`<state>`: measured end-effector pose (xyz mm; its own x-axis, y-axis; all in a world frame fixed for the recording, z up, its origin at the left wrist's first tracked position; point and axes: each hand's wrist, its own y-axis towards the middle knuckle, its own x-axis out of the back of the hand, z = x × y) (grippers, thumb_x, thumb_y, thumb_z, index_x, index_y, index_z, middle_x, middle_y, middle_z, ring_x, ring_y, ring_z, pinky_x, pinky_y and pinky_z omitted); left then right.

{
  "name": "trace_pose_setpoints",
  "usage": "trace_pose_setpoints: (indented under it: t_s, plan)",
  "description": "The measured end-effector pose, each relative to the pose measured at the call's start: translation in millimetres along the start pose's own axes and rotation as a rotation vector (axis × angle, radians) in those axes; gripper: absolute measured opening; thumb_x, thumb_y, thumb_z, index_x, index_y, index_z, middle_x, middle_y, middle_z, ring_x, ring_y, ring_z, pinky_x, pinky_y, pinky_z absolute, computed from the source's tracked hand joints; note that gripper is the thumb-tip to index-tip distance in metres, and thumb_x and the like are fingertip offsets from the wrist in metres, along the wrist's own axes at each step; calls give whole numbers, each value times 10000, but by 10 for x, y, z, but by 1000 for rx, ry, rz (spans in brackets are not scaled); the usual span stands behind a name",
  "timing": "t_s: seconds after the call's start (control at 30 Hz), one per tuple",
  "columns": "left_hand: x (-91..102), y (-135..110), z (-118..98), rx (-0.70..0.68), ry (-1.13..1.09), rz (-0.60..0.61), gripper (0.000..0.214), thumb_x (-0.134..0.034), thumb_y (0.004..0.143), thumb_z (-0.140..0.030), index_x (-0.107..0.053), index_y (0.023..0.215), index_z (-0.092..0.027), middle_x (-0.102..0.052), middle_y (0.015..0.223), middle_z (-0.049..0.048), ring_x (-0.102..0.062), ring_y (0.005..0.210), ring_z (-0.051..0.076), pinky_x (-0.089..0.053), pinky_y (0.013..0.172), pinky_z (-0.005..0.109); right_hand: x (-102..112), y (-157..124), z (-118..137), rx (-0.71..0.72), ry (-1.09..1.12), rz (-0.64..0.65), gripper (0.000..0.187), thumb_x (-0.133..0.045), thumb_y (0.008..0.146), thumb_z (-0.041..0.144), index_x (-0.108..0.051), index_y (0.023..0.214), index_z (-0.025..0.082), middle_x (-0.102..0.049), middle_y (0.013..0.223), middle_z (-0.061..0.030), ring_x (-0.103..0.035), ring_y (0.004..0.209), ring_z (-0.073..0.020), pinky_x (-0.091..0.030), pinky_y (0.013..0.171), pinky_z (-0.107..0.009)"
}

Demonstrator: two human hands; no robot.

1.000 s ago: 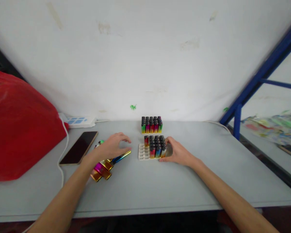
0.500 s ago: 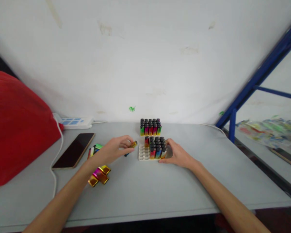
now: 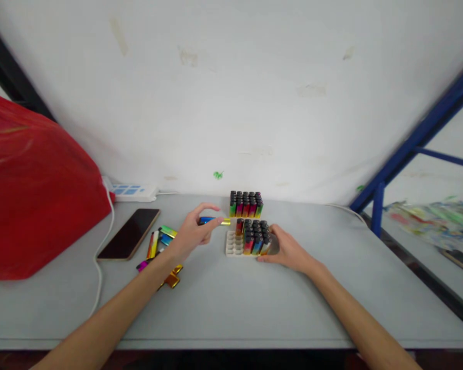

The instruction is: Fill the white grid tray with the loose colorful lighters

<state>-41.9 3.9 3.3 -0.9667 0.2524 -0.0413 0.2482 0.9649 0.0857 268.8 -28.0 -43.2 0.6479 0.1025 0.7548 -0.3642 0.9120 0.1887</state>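
Observation:
Between the thumb and fingers of my left hand (image 3: pixel 196 229) is a lighter (image 3: pixel 212 221), blue at one end and yellow at the other, lying roughly level just left of a white tray (image 3: pixel 234 252). My right hand (image 3: pixel 285 247) is closed around the tray's right end, thumb at the front and fingers behind. Upright lighters (image 3: pixel 257 239) with black tops fill the tray's right part. One red lighter (image 3: pixel 239 227) stands apart at the back, and open slots show at the left. Loose shiny lighters (image 3: pixel 165 236) lie beside and partly behind my left forearm.
Behind the tray stands a block of upright lighters (image 3: pixel 246 205). To the left are a phone (image 3: pixel 130 234), a white cable (image 3: pixel 99 277), a power strip (image 3: pixel 134 192) and a large red bag (image 3: pixel 38 195). A blue metal frame (image 3: pixel 378 205) rises at the right.
My left hand has raised and turned the lighter from a slant to nearly level. The right hand keeps its hold on the tray. The whole view has shifted slightly.

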Motion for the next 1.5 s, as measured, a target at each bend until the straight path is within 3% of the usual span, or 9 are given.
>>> trace_pose_setpoints:
  t_s: [0.13,0.3,0.47,0.6,1.03,1.17,1.27,1.37,1.5]
  plan:
    - [-10,40,42,-37,-33,-74,516,-913,740,-606,-705,826,-142,-522,621,-56,-425,538,74,-376,508,227,-3,1,-11,-8,-11,6,604,-900,764,604,-512,1035,229,-636,1075,-69,-609,992,-285,-497,869,-412]
    - [-87,-13,42,44,-154,67,524,-852,811,-650,-625,875,-182,-642,809,5,-648,737,173,-578,685,334,4,-4,-6,-12,-13,7,615,-901,759,622,-510,1031,232,-640,1064,-65,-613,990,-286,-504,866,-413]
    - [-110,-43,2,223,-279,191,487,-759,885,-643,-513,839,-225,-395,623,-99,-355,469,82,-348,423,183,16,-7,15,-2,-14,5,595,-899,770,599,-521,1047,232,-656,1073,-71,-617,991,-289,-508,870,-423]
    - [-69,-13,-4,301,-319,266,518,-533,940,-695,-478,733,-224,-286,572,-96,-199,444,75,-195,415,176,10,-4,6,4,-18,-2,586,-907,766,584,-530,1048,235,-661,1065,-68,-620,988,-289,-515,869,-424]
    - [-92,-29,23,195,-305,247,337,-533,850,-477,-406,646,-242,-203,554,-96,-107,467,92,-153,435,210,-5,-2,-23,6,-31,-2,589,-909,760,587,-541,1048,227,-649,1058,-67,-606,979,-281,-518,869,-424]
    - [-87,-21,38,190,-290,225,389,-554,887,-537,-414,686,-234,-216,575,-100,-136,461,81,-171,440,199,-2,1,-23,7,-31,5,598,-909,756,601,-533,1038,231,-636,1043,-58,-602,978,-281,-519,868,-423]
    - [-100,-14,57,194,-258,216,448,-554,891,-651,-493,775,-223,-275,570,-104,-195,446,74,-186,451,191,-5,3,-28,11,-27,-1,600,-910,753,603,-522,1026,236,-625,1034,-53,-600,974,-281,-517,874,-425]
    - [-139,-7,84,146,-205,204,399,-617,868,-617,-507,887,-235,-401,569,-96,-296,435,88,-225,445,191,-11,1,-31,16,-21,-6,592,-902,762,599,-518,1028,235,-624,1037,-53,-596,967,-278,-512,878,-425]
    - [-195,-2,106,-23,23,134,334,-670,903,-538,-548,868,-229,-613,702,-27,-533,550,134,-436,497,242,-8,0,-18,14,-22,-17,595,-914,747,586,-512,1014,239,-620,1016,-45,-594,972,-283,-505,877,-421]
